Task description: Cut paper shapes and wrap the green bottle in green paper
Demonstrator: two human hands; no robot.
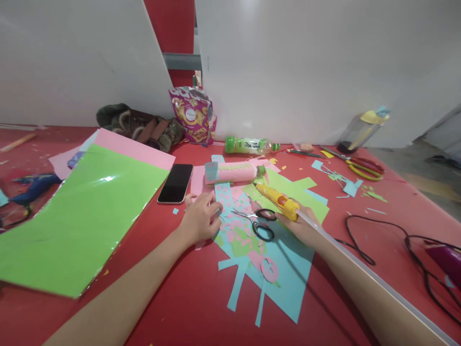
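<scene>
My right hand (300,223) is closed around a yellow hot glue gun (275,196). A long clear glue stick (360,269) trails from its back end, and its nozzle points at a pink-wrapped bottle (234,173) lying on its side. My left hand (201,216) rests with curled fingers at the left edge of the paper scraps; its fingertips are partly hidden, so I cannot make out what they hold. Scissors with black handles (260,215) lie partly open between my hands, on pink and green cutouts (239,240) and a blue paper sheet (288,283).
Left of my hand lie a phone (175,183), a green sheet pack (82,216) and a blue glue gun (34,188). Behind are a snack bag (194,115) and a green-labelled bottle (248,145). Red-and-yellow scissors (365,168) and a black cord (382,221) lie right.
</scene>
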